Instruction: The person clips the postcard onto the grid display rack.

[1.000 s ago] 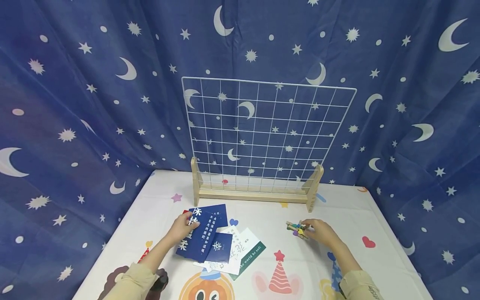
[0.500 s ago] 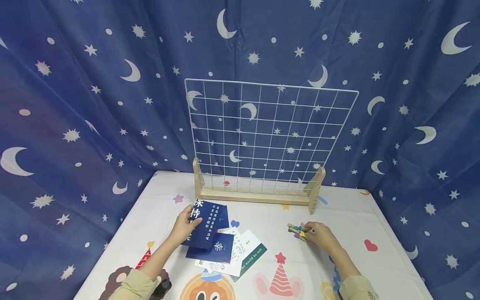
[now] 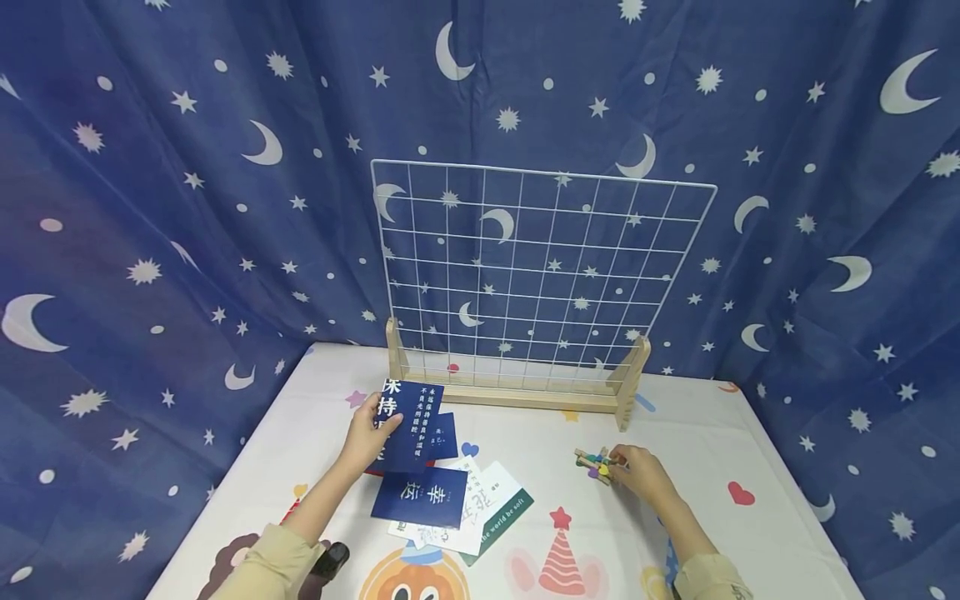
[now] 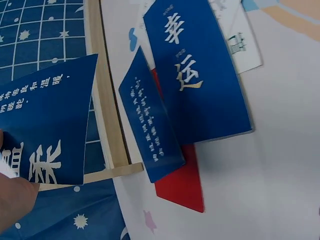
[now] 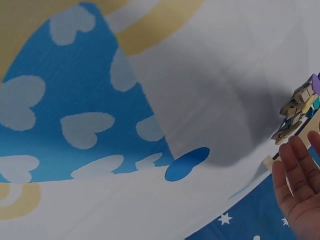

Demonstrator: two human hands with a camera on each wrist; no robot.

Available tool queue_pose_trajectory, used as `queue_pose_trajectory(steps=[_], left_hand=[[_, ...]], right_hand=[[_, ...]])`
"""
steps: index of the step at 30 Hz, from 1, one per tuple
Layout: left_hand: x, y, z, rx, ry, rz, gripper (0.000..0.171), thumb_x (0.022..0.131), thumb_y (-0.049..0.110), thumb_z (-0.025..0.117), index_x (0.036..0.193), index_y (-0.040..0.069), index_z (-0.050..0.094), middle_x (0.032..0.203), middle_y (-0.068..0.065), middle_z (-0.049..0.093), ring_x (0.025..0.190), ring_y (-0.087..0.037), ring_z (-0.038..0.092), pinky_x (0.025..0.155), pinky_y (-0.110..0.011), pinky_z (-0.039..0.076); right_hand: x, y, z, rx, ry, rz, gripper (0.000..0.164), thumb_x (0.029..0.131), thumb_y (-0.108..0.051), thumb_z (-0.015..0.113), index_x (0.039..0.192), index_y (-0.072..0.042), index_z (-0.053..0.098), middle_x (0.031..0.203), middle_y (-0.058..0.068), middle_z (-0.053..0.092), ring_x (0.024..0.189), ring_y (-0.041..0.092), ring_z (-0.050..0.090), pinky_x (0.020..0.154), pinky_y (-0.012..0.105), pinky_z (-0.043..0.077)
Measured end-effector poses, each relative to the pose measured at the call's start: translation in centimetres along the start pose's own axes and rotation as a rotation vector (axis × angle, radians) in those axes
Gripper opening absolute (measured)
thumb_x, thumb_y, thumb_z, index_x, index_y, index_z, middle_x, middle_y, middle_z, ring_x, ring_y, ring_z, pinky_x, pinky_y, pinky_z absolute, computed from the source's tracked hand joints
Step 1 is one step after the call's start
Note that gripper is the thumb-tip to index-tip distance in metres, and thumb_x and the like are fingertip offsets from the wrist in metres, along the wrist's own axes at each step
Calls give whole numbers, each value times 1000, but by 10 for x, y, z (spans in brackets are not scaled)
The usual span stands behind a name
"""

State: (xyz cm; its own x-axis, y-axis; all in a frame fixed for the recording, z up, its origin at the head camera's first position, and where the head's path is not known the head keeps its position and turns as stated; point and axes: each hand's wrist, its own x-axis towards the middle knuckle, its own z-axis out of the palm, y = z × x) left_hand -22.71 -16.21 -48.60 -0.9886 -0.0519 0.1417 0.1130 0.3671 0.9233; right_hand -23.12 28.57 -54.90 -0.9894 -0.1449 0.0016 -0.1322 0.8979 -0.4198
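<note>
My left hand (image 3: 370,433) holds a dark blue card (image 3: 412,425) with white Chinese characters by its left edge, thumb on its face. In the left wrist view that card (image 4: 55,110) is raised near the rack. Other cards lie fanned out below: a blue card (image 4: 195,75), a smaller blue card (image 4: 150,120), a red card (image 4: 185,185), and white and green cards (image 3: 498,521). My right hand (image 3: 643,475) pinches at a small heap of wooden clothespins (image 3: 592,463) with coloured hearts. Its other fingers (image 5: 300,175) extend loosely beside the heap.
Behind the cards stands a white wire grid (image 3: 540,267) on a wooden base (image 3: 517,396). A blue curtain (image 3: 787,375) with moons and stars encloses the back and sides. The white tablecloth (image 3: 675,417) carries printed cartoon figures. A black object (image 3: 330,560) is by my left sleeve.
My left hand has lifted the blue card up and away from the other cards, uncovering more of the blue card below. My right hand stays at the clothespins.
</note>
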Motion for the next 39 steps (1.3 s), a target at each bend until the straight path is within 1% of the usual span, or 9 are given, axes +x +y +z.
queue_pose_trajectory(steps=[4,10,14,18,21,25,28,33,39], left_hand=[[6,7,-2,-45,4,-20,37,90,3,60,123,-7,48,111,-31,61,92,-37,67,75,-35,58],[16,20,-6,-75,23,-37,37,92,7,58,126,-4,47,115,-29,61,95,-36,67,76,-33,58],[23,27,-8,-86,24,-36,37,92,7,58,126,-3,47,116,-28,61,96,-36,67,77,-32,58],[31,34,-10,-111,23,-35,38,93,7,56,128,-3,46,120,-28,60,101,-36,66,78,-32,57],[37,37,-12,-123,31,-44,40,93,6,56,130,-2,45,122,-27,59,104,-36,65,80,-31,57],[42,42,-17,-118,19,-58,41,94,7,55,132,-1,43,125,-25,58,106,-35,64,83,-31,56],[46,47,-19,-119,22,-60,41,94,7,54,132,-2,42,125,-26,57,108,-36,63,85,-33,55],[53,55,-22,-117,32,-72,42,94,8,55,134,0,42,127,-25,56,111,-37,61,88,-36,54],[57,62,-21,-112,20,-92,44,95,9,54,135,1,40,129,-23,56,114,-36,59,92,-38,52]], right_hand=[[0,1,3,3,13,5,10,80,-6,69,89,-2,66,77,5,64,67,14,58,60,31,50],[-2,0,8,8,14,8,7,79,-4,70,82,-4,64,73,3,61,65,14,54,59,30,48],[-4,0,11,-13,29,-7,10,77,-3,72,77,-6,63,71,1,60,65,12,53,60,29,47],[-3,3,14,-30,69,-23,13,75,-2,73,73,-8,62,68,-1,59,63,11,50,58,27,44],[-2,5,17,-28,78,-29,13,76,-3,73,73,-7,61,67,0,58,62,11,49,57,27,43],[-5,7,20,-24,57,2,12,76,-4,73,77,-4,62,68,1,59,63,12,51,57,27,45],[-5,5,20,1,47,33,15,76,-4,73,75,-4,58,66,1,55,61,12,48,55,25,42],[-3,4,20,39,49,47,22,78,-4,72,71,-6,51,64,0,49,60,12,43,53,23,35],[-3,5,21,92,65,35,21,78,1,70,72,-6,51,66,1,51,62,13,45,55,22,39]])
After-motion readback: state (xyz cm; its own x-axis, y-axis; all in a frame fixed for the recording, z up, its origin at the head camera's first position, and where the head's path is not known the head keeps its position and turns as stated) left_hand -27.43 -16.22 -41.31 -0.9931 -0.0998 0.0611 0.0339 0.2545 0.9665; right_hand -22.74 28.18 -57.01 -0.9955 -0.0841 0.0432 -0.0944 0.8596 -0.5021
